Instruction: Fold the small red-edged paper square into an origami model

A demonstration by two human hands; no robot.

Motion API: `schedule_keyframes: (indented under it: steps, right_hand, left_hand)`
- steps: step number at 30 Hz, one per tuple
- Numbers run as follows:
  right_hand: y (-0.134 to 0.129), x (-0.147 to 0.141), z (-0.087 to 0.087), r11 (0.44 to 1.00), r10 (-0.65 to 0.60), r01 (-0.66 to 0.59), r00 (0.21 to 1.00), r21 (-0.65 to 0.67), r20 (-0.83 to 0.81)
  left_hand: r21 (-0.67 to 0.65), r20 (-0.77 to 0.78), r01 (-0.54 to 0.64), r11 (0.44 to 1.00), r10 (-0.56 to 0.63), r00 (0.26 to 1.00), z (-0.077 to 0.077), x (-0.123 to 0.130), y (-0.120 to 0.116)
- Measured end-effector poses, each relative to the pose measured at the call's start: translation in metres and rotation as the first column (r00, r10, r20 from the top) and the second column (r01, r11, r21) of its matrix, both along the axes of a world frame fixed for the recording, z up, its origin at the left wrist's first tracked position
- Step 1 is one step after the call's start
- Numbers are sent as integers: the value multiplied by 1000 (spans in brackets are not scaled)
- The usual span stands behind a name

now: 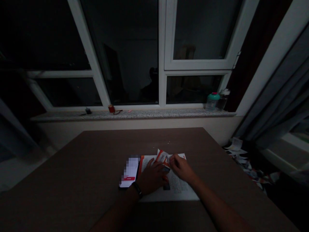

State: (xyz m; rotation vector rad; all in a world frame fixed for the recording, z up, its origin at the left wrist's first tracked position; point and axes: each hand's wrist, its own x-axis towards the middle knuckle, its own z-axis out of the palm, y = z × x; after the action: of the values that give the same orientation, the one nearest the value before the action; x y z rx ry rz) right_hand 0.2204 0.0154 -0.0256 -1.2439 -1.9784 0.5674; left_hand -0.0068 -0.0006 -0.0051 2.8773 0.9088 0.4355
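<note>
A printed sheet with text and an orange edge (178, 188) lies on the brown table (84, 161). Above its upper part is a smaller folded piece of orange and white paper (163, 157). My left hand (154, 177), with a dark band at the wrist, rests over the sheet with its fingers spread, touching the folded piece from the left. At the right edge of that piece, my right hand (180, 166) has its fingers pinched together on the paper. A lit phone (130, 170) lies just left of the sheet.
Behind the table, a stone windowsill (145, 114) holds a red container (111, 108), a bottle with a teal lid (212, 100) and a clear bottle (223, 98). Scattered papers (248, 166) lie beyond the table's right edge. Curtains hang at both sides.
</note>
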Motion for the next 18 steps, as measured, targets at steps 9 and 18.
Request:
schedule_keyframes:
  steps: [9, 18]
  right_hand:
    - [2, 14, 2, 957, 252, -271, 953, 101, 168]
    - [1, 11, -1, 942, 279, -314, 929, 115, 244]
  left_hand:
    - [21, -37, 30, 999, -30, 999, 1, -8, 4]
    - [10, -78, 53, 999, -52, 996, 3, -10, 4]
